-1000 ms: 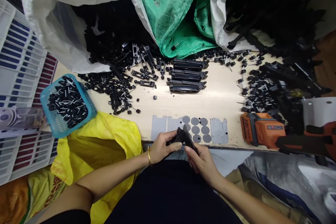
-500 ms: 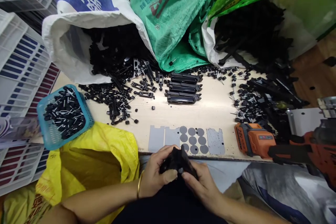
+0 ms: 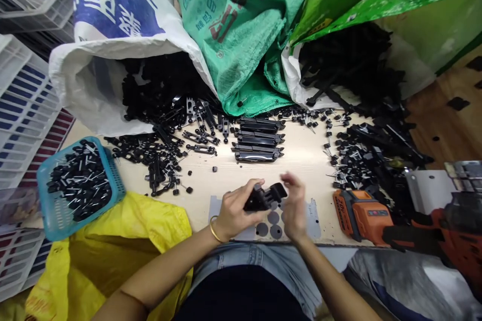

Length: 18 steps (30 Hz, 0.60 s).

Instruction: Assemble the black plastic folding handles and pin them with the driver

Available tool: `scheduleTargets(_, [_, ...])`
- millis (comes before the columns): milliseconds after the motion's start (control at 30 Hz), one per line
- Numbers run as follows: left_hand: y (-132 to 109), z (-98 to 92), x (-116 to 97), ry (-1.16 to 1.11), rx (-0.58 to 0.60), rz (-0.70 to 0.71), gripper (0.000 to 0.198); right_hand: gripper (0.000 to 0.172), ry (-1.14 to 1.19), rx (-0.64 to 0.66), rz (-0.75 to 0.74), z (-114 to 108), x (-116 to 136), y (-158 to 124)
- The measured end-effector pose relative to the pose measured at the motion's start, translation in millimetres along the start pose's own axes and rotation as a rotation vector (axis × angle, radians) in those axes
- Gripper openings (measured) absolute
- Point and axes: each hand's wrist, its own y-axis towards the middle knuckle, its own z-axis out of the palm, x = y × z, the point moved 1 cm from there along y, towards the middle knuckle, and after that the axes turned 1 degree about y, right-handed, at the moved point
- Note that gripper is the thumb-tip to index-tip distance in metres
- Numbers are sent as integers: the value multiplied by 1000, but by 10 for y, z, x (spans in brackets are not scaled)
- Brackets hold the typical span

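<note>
My left hand [image 3: 234, 209] is closed round a black plastic part [image 3: 265, 196] and holds it above the front of the wooden table [image 3: 309, 155]. My right hand [image 3: 293, 205] hovers just right of the part, blurred by motion, its fingers apart and off the part. Grey sheets with round pads [image 3: 273, 216] lie under both hands. A stack of assembled black parts [image 3: 258, 139] sits at the middle of the table, beyond my hands.
Loose black clips and pins [image 3: 165, 155] spill from a white sack [image 3: 113, 70] at left; more pins [image 3: 354, 153] lie at right. A blue basket [image 3: 60, 220] of pins stands at left, a yellow bag [image 3: 113, 246] beside it. An orange cordless drill [image 3: 380, 218] lies at right.
Both hands rose from my lap to above the table edge. The right hand let go of the black part, which stays in the left hand. The camera tilted up.
</note>
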Motion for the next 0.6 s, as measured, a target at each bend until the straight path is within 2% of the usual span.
scheduleTargets(67, [131,187,224,273,19,202,50,47,-146,-210,2,-332,-53,339])
scheduleTargets(100, [192,296,330,376,34,279,44,43,-238,-268,-1,-474,-75,503])
scheduleTargets(200, [333,583,579,562,55,356,33,36,-525,-254,-28,-718,-133,1026])
scheduleTargets(300, [404,722,675,616,63,346,37,35,-735,-217,-86,-726,-145,1726])
scheduleTargets(367, [431,738,660,594,106,330,48,40,-872,-237,-111,-661,-125,2282])
scheduleTargets(467, [468,681,563,488,203,269,67,46,-1051,-235,24,-546,-127,3005])
scheduleTargets(533, [494,586,496,363,235,251,72,44,-1197,-192,92,-491,-163,3278])
scheduleTargets(600, [522,428,484,232,196,249,67,44,-1304,-164,101,-495,-209,3380])
